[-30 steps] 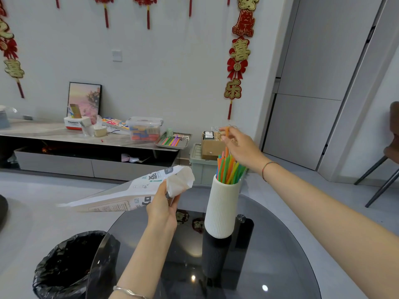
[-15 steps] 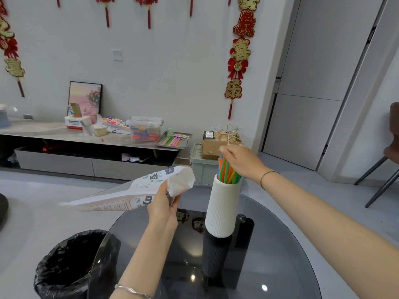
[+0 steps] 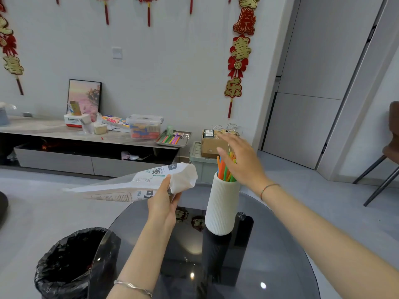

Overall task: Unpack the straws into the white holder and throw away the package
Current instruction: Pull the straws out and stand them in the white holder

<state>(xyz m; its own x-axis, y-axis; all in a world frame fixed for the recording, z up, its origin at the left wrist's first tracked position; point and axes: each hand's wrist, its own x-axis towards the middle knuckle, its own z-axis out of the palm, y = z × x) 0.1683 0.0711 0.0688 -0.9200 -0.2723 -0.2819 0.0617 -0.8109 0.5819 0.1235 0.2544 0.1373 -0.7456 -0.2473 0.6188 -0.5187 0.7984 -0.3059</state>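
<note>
Head view of a round dark glass table [image 3: 280, 266] with 2 bare hands above it. The white holder [image 3: 221, 206], a ribbed cylindrical vase, stands upright near the table's centre, its reflection showing in the glass below. A bundle of coloured straws [image 3: 225, 169], orange, green and yellow, stands inside it, the tips fanned and projecting above the rim toward 12 o'clock.

The right hand [image 3: 241, 162] hovers over the straw tips, at 1 o'clock from the holder's mouth. Its fingers [image 3: 225, 138] are spread apart and extended toward 10 o'clock, clamped on nothing; the palm lies just beside the uppermost straws, and whether it touches them cannot be told. A thin cord bracelet circles the wrist.

The left hand [image 3: 163, 201], at 9 o'clock from the holder, has thumb and fingers closed on the package [image 3: 133, 184], a white printed bag. The hand grips the bag near its crumpled right end, which lies near the holder without touching it; the long flat end extends toward 9 o'clock, held roughly level in the air. A silver bangle sits on the left forearm.

A bin lined with a black bag [image 3: 64, 264] stands on the floor at 8 o'clock from the holder, beside the table's edge, its mouth open.
</note>
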